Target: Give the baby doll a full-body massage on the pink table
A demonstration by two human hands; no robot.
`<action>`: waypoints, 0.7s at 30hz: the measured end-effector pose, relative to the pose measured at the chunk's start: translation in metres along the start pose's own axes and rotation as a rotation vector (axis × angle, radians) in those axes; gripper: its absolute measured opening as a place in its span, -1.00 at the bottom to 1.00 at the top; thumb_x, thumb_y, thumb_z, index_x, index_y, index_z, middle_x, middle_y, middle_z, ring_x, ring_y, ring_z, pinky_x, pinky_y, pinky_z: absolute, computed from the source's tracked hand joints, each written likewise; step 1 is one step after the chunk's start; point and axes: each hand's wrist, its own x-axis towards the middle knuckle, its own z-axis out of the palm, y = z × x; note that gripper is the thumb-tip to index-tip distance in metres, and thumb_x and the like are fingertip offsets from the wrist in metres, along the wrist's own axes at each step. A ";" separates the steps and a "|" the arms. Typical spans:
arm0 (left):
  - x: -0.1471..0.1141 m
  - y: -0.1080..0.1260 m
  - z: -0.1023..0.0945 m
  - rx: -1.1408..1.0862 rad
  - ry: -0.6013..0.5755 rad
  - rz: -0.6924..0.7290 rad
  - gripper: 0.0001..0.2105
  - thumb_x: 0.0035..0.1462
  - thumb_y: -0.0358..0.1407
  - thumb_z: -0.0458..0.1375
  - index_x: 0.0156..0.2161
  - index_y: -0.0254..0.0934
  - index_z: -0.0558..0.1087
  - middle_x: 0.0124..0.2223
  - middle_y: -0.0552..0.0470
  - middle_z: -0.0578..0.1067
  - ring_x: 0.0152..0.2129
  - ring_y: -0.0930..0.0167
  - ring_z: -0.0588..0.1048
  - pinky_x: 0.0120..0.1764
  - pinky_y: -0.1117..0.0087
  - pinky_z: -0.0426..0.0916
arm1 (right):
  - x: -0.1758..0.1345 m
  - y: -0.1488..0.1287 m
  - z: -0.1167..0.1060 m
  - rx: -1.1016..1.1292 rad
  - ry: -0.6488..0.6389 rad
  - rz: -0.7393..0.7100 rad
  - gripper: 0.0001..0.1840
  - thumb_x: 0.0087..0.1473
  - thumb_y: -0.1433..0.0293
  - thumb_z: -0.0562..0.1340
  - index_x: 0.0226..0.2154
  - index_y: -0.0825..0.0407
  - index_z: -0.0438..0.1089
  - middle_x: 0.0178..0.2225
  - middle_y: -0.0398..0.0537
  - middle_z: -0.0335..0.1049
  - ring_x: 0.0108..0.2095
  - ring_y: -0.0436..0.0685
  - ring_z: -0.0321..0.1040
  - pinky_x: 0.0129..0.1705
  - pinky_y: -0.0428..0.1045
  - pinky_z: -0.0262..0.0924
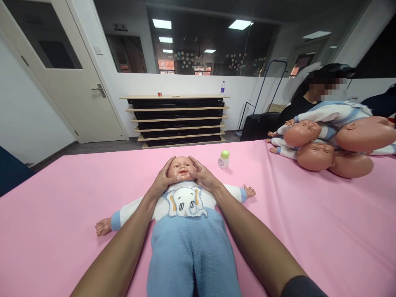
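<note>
A baby doll [190, 239] lies on its back, arms spread, in a white top with an elephant patch and blue fleece trousers. My left hand [161, 181] cups one side of its head, with the thumb by the chin. On the opposite side, my right hand [206, 177] curves round the head, its thumb near the corner of the mouth. Between them the two hands hold the head, and the doll's face shows between the palms. Beyond my right hand stands a small white bottle [223, 161] with a green cap, touched by neither hand.
A pink cloth [102, 177] covers the table. Several more dolls [315, 156] are piled at the right, beside a person in dark clothing [297, 107]. Behind the table are stacked boards [179, 109], a blue-framed trolley [258, 90] and a door [74, 82].
</note>
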 end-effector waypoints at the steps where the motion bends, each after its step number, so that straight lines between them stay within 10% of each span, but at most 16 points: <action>1: 0.000 0.000 0.000 -0.057 -0.013 -0.016 -0.12 -0.11 -0.19 0.34 0.32 -0.16 0.07 0.27 -0.11 0.22 0.18 0.07 0.25 0.20 0.03 0.16 | 0.000 0.000 -0.001 0.022 0.000 -0.002 -0.01 -0.14 0.28 0.45 0.28 -0.14 0.02 0.23 -0.02 0.15 0.20 0.22 0.17 0.28 0.17 0.00; 7: 0.006 -0.009 -0.002 0.003 0.067 0.029 -0.30 0.05 -0.16 0.22 0.28 -0.22 0.17 0.26 -0.10 0.26 0.19 0.12 0.25 0.22 0.07 0.14 | 0.004 0.005 -0.001 -0.015 0.026 -0.042 -0.19 -0.01 0.22 0.36 0.25 -0.14 0.09 0.23 -0.07 0.16 0.21 0.20 0.16 0.28 0.16 0.02; 14: 0.013 -0.021 -0.002 0.324 0.204 0.142 -0.43 0.15 -0.06 0.11 0.23 -0.20 0.27 0.28 -0.02 0.25 0.23 0.22 0.18 0.28 0.17 0.00 | 0.011 0.014 0.001 -0.547 0.301 -0.220 -0.40 0.13 0.03 0.17 0.18 -0.13 0.23 0.24 -0.17 0.15 0.28 0.14 0.00 0.35 0.10 -0.23; 21: 0.004 -0.005 0.000 0.459 0.105 0.136 -0.10 -0.15 -0.04 0.34 0.31 -0.20 0.12 0.33 -0.11 0.12 0.26 0.12 0.13 0.26 0.08 0.02 | -0.002 -0.001 0.005 -0.438 0.135 -0.119 0.15 -0.28 0.22 0.50 0.31 -0.07 -0.02 0.30 -0.05 0.01 0.27 0.28 0.02 0.29 0.15 -0.04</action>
